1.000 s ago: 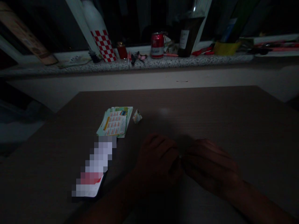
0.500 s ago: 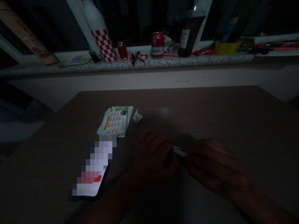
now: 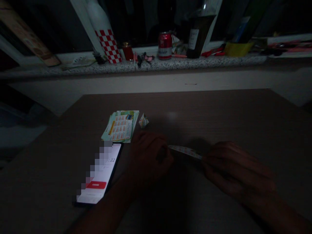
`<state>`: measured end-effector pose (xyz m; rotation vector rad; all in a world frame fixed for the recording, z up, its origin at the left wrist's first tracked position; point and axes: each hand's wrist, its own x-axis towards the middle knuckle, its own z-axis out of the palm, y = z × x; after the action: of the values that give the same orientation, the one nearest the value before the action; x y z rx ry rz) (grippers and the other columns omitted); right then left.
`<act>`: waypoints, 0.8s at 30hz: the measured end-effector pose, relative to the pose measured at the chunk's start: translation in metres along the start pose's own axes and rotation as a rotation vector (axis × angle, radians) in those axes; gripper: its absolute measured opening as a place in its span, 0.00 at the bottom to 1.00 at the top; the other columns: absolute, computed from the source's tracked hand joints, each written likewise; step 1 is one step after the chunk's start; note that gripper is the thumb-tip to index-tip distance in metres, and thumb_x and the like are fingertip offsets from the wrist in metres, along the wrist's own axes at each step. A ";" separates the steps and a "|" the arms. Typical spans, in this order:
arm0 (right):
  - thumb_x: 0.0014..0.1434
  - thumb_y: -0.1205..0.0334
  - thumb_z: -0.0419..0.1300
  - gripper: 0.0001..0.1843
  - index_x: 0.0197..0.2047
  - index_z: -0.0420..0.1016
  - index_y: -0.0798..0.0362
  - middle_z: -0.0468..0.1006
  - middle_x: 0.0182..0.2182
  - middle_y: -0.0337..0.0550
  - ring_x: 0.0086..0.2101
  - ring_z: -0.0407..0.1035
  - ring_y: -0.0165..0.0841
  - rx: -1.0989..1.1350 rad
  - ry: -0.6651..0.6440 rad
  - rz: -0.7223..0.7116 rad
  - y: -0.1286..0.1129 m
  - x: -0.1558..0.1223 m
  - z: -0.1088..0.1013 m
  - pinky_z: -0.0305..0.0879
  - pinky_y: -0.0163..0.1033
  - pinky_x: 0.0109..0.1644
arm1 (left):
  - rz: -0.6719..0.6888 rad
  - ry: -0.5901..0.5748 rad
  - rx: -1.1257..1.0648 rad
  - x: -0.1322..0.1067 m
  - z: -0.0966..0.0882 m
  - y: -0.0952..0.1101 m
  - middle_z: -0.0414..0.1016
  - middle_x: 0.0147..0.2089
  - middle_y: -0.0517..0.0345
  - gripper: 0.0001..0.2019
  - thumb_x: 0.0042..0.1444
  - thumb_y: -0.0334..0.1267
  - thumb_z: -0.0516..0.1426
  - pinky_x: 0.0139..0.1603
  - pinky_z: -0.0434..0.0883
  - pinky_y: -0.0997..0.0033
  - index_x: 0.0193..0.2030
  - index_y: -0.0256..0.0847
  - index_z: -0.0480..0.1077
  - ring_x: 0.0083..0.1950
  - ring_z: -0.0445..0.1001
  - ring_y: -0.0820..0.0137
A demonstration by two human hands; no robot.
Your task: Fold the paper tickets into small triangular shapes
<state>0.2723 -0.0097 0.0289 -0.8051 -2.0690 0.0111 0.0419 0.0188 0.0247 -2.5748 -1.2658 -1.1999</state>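
- Paper strip (image 3: 185,151): it is narrow, pale, with small reddish print on its face; it bends in a slight arc and slopes down toward the right of the view. It is located between the two hands, over the middle of the table; whether it touches the surface, I cannot tell.
- The table (image 3: 219,112) is brown with fine wood grain. Its far edge runs straight below the window sill (image 3: 182,64), well apart from the hands. Wide open surface extends beyond the hands and to the right; the left side has less room.
- The right hand (image 3: 237,167) has its fingers close together and pinches the right end of the strip.
- The left hand (image 3: 151,156) is curled, with the fingertips closed on the other end; the exact finger contact is too dark to see.
- The phone (image 3: 107,172), screen lit, lies beside the left forearm, so this side is narrow.
- The stack of printed cards (image 3: 119,127) lies just beyond the phone, its edges not evenly aligned.
- The small folded paper piece (image 3: 143,121), with pointed corners, sits just beside the stack, near the left hand.
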 end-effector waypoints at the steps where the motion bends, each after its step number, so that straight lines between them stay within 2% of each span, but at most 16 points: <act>1: 0.51 0.75 0.65 0.11 0.37 0.76 0.51 0.78 0.27 0.43 0.29 0.74 0.37 -0.009 0.003 0.011 0.000 0.001 -0.001 0.73 0.45 0.31 | -0.010 0.003 0.004 -0.001 -0.001 -0.003 0.77 0.37 0.55 0.03 0.50 0.29 0.58 0.47 0.67 0.60 0.31 0.39 0.68 0.40 0.74 0.66; 7: 0.51 0.75 0.65 0.13 0.37 0.75 0.49 0.77 0.26 0.41 0.28 0.74 0.37 -0.021 0.056 0.054 0.005 -0.001 -0.006 0.72 0.43 0.29 | -0.081 0.026 0.016 -0.004 -0.002 -0.013 0.77 0.39 0.57 0.03 0.52 0.30 0.58 0.47 0.68 0.61 0.32 0.40 0.68 0.42 0.74 0.66; 9: 0.51 0.74 0.65 0.12 0.37 0.74 0.48 0.77 0.27 0.41 0.29 0.75 0.37 -0.025 0.048 0.083 0.005 -0.003 -0.005 0.72 0.43 0.30 | -0.100 0.014 -0.018 -0.006 0.000 -0.010 0.76 0.39 0.55 0.04 0.53 0.32 0.58 0.47 0.69 0.60 0.36 0.40 0.68 0.43 0.74 0.65; 14: 0.53 0.74 0.63 0.11 0.37 0.75 0.49 0.78 0.29 0.42 0.30 0.75 0.36 -0.002 0.051 0.141 0.005 -0.007 0.000 0.72 0.41 0.30 | -0.213 -0.041 -0.103 -0.011 0.008 0.001 0.75 0.46 0.51 0.13 0.55 0.36 0.58 0.49 0.71 0.58 0.47 0.40 0.67 0.48 0.73 0.62; 19: 0.53 0.73 0.62 0.08 0.35 0.75 0.50 0.79 0.29 0.41 0.29 0.76 0.34 0.113 0.043 0.195 0.012 -0.011 0.004 0.73 0.39 0.31 | -0.323 -0.065 -0.311 -0.013 0.011 0.006 0.76 0.43 0.55 0.07 0.59 0.33 0.55 0.46 0.71 0.63 0.44 0.42 0.70 0.45 0.74 0.66; 22: 0.53 0.72 0.63 0.07 0.34 0.75 0.51 0.80 0.28 0.41 0.29 0.76 0.34 0.153 0.039 0.251 0.015 -0.015 0.006 0.73 0.36 0.30 | -0.416 -0.054 -0.377 -0.011 0.011 0.006 0.76 0.40 0.57 0.06 0.59 0.33 0.55 0.43 0.71 0.65 0.42 0.42 0.70 0.42 0.74 0.67; 24: 0.53 0.71 0.63 0.06 0.34 0.75 0.51 0.80 0.28 0.40 0.28 0.77 0.33 0.184 0.035 0.292 0.015 -0.017 0.008 0.73 0.35 0.29 | -0.428 -0.055 -0.406 -0.011 0.012 0.006 0.75 0.40 0.56 0.06 0.58 0.33 0.56 0.43 0.71 0.65 0.43 0.41 0.71 0.41 0.73 0.67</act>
<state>0.2815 -0.0048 0.0072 -0.9766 -1.8701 0.3410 0.0492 0.0119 0.0106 -2.6945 -1.8231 -1.6154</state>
